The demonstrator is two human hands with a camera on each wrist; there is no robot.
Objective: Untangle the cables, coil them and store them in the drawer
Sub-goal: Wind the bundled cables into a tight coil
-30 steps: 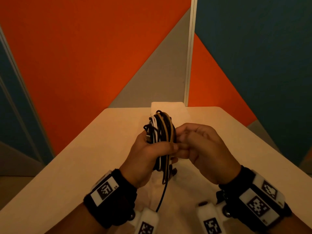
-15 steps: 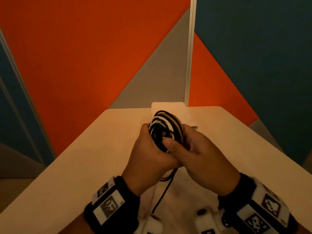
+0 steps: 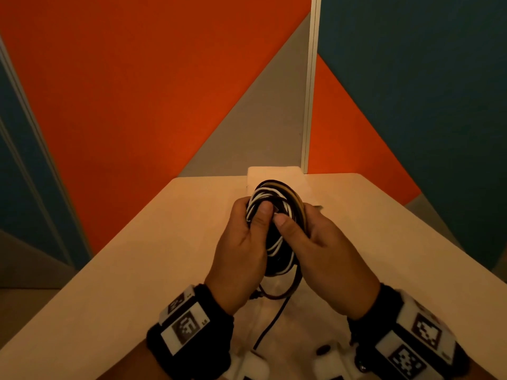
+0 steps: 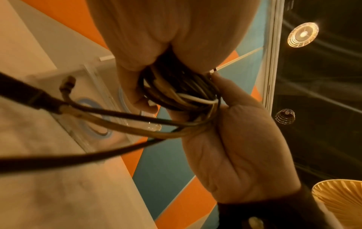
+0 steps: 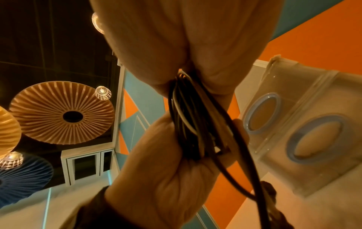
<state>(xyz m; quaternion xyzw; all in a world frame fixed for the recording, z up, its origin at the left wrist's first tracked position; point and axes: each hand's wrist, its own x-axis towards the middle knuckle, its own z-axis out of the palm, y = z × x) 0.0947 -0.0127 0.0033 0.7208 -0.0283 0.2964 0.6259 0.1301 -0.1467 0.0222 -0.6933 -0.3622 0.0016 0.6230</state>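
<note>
Fingers of left hand (image 3: 241,250) and right hand (image 3: 323,250) clasped around cable coil (image 3: 274,215)

Both hands hid the middle of the cable coil (image 3: 274,204) at frame centre. The loose black cable (image 3: 270,325) ran out at the lower edge, and the drawer unit (image 3: 274,174) stood mostly hidden behind the coil.

A pale, cream-coloured table (image 3: 142,259) with rounded far corners stands against the orange, grey and blue wall panels. At its far edge, near the middle, rests a translucent plastic drawer unit (image 5: 305,124), its two fronts each marked by a blue-rimmed oval opening; from the head view it appears as a pale box.
</note>
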